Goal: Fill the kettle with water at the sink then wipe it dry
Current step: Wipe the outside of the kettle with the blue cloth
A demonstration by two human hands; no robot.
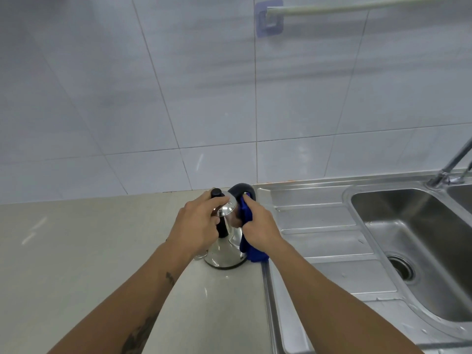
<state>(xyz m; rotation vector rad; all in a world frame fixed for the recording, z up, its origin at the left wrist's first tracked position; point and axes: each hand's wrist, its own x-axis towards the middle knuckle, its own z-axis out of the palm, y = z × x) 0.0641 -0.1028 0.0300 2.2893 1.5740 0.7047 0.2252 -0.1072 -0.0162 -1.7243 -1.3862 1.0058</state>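
A tiled wall [153, 85] is seen behind a counter [76, 251], with a steel sink [408, 238] and tap [452, 167] set to the right. The kettle [224, 254] is stood on the counter, just beside the sink's drainboard. Its top is gripped by the left hand [196, 226]. A blue cloth [249, 241] is held against its side by the right hand [260, 223].

Kettle [224, 254]: polished steel, flared base, black handle and lid knob, standing upright on the counter just beside the sink's [408, 226] draining board; blue cloth [251, 251] pressing against its right side.
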